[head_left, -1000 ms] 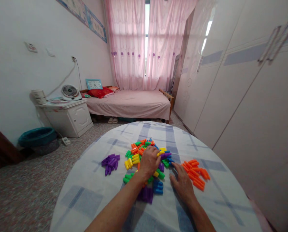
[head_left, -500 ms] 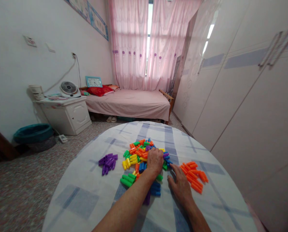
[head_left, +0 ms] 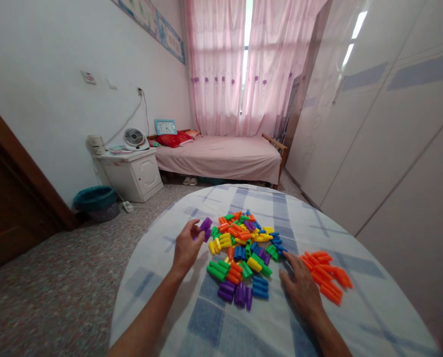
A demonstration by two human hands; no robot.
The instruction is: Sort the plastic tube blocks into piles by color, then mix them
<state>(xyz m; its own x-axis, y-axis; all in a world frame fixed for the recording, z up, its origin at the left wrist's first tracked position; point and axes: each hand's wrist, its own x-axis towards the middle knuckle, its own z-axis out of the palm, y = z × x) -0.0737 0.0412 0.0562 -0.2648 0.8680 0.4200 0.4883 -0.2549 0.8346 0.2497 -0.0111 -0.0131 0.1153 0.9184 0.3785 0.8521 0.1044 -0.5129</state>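
Some purple pieces (head_left: 207, 224), part-hidden, count unclear, held in left hand (head_left: 186, 246), 9 o'clock of pile (head_left: 240, 253); right hand (head_left: 304, 290), 4 o'clock, grip wide.

Round, cloth-covered table (head_left: 377, 302) with colourful plastic pieces (head_left: 240, 253)

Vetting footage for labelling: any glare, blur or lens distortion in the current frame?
Head view: bright glare streaks on the wardrobe; head view: window washed out between the curtains; head view: orange pieces look slightly smeared; head view: wide-angle stretch, wardrobe seams slanting steeply.
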